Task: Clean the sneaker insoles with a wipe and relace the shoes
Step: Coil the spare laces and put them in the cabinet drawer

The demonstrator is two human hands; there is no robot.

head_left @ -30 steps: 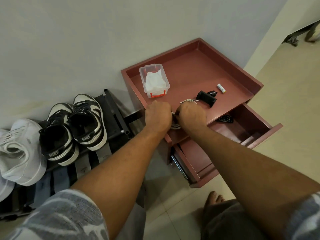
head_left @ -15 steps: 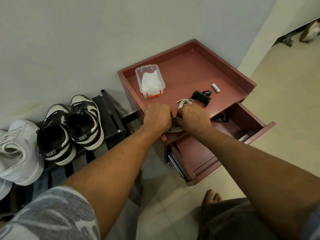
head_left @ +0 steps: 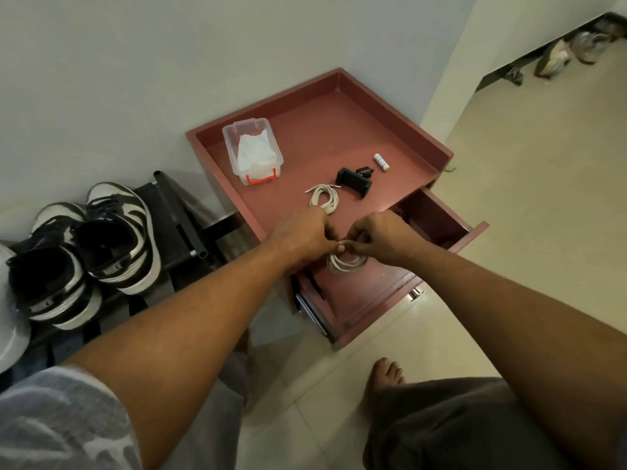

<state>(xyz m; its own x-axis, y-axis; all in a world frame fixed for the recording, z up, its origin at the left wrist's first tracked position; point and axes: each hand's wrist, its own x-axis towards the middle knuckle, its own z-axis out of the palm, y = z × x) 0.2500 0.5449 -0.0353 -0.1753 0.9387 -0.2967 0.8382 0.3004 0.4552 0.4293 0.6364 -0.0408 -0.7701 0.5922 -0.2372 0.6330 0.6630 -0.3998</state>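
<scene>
My left hand [head_left: 305, 232] and my right hand [head_left: 380, 237] meet over the open drawer and together pinch a coiled white shoelace [head_left: 344, 262] that hangs between them. A second coiled white lace [head_left: 324, 200] lies on the red cabinet top [head_left: 339, 130] just beyond my left hand. A clear plastic box with white wipes [head_left: 254, 154] stands at the top's left side. Two black-and-white sneakers [head_left: 115, 239] sit on the black shoe rack [head_left: 179, 212] to the left.
A black clip-like gadget [head_left: 354, 179] and a small battery [head_left: 381, 162] lie on the cabinet top. The drawer [head_left: 451, 232] is pulled out toward me. A white shoe [head_left: 8, 334] sits at the far left. My bare foot [head_left: 386, 374] stands on the tiled floor.
Both hands have drawn back from the cabinet top to above the drawer, carrying one coiled lace. The other lace is now uncovered on the top.
</scene>
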